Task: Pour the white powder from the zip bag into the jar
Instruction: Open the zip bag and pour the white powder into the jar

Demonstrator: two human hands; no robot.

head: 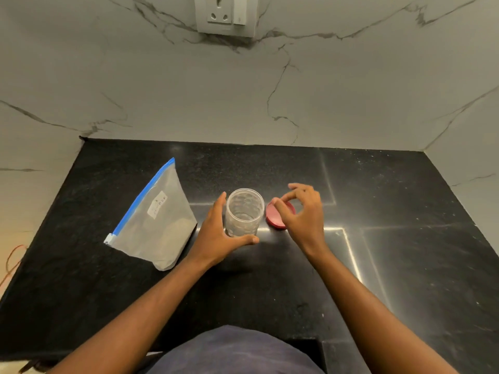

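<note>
A clear plastic jar (244,211) stands upright and open in the middle of the black counter. My left hand (218,233) wraps around its left side and base. The red lid (273,218) lies flat on the counter just right of the jar. My right hand (302,211) hovers over the lid with fingers spread and curled, holding nothing. A zip bag (158,220) with a blue seal strip and a white label lies to the left, with white powder in its lower part. Its seal looks closed.
The black stone counter (270,279) is bounded by marble walls at the back and both sides. A wall socket (225,14) sits high on the back wall. An orange cord (12,261) hangs off the left edge. The counter's front edge is near my body.
</note>
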